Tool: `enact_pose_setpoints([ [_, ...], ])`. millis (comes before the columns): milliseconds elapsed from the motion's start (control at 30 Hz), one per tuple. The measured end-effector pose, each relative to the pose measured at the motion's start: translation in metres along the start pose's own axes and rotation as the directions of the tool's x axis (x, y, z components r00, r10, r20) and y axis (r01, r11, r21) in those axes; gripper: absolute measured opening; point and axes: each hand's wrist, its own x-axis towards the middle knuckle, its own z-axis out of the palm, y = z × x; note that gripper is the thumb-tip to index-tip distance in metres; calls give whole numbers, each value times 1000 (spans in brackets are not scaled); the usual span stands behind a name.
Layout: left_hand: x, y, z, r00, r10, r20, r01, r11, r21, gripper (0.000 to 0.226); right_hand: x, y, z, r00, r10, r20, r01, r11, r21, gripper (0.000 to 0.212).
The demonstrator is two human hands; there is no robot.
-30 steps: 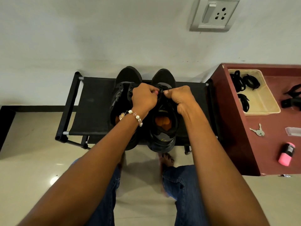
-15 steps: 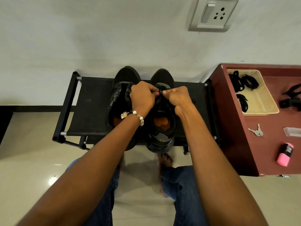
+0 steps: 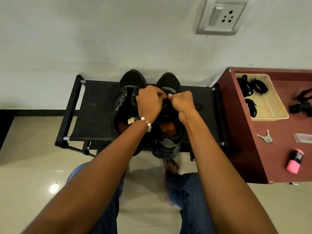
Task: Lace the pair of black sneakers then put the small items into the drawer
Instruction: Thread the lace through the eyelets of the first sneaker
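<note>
Head view: we lace the right sneaker point(image 3: 168, 132), 12 o'clock.
Left hand point(image 3: 148, 103): fingers pinch lace point(image 3: 166, 94).
Right hand point(image 3: 181, 103): likewise.

Two black sneakers stand side by side on a black rack point(image 3: 94, 115) against the wall, toes to the wall. The left hand point(image 3: 149, 102) and right hand point(image 3: 181, 103) meet over the right sneaker point(image 3: 168, 132), fingers curled and pinching its lace point(image 3: 167, 94). The left sneaker point(image 3: 125, 105) gapes open. To the right, a maroon cabinet point(image 3: 243, 132) carries a beige tray point(image 3: 270, 105) of black bands, keys point(image 3: 265, 137) and a pink cylinder point(image 3: 295, 161).
</note>
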Motion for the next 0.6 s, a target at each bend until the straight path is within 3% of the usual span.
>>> enact_pose_setpoints([
  [167, 1, 2, 2, 999, 24, 21, -27, 988, 152, 16, -33, -22, -28, 988, -12, 155, -10, 990, 140, 9],
  [200, 1, 3, 1, 999, 27, 32, -32, 982, 184, 17, -35, -22, -33, 983, -43, 177, 21, 992, 126, 15],
  [300, 4, 3, -3, 998, -40, 46, 34, 990, 139, 19, -37, -19, -46, 966, -210, 151, 235, 957, -171, 33],
  [367, 10, 3, -7, 983, -178, 36, 180, 977, -110, 16, -44, -16, -53, 956, -208, 204, 262, 921, -288, 44],
  [400, 11, 4, -10, 961, -269, 59, 274, 913, -302, 16, -46, -13, -55, 954, -173, 245, 249, 912, -325, 50],
  [467, 16, 10, -22, 909, -394, 134, 384, 673, -632, 20, -52, -9, -54, 958, -88, 274, 214, 855, -472, 60],
  [533, 23, 16, -42, 884, -418, 209, 372, 360, -856, 22, -57, -6, -48, 971, -74, 226, 194, 792, -578, 70],
  [600, 29, 17, -69, 885, -387, 259, 275, -15, -961, 21, -60, -5, -40, 985, -101, 142, 168, 772, -613, 69],
])
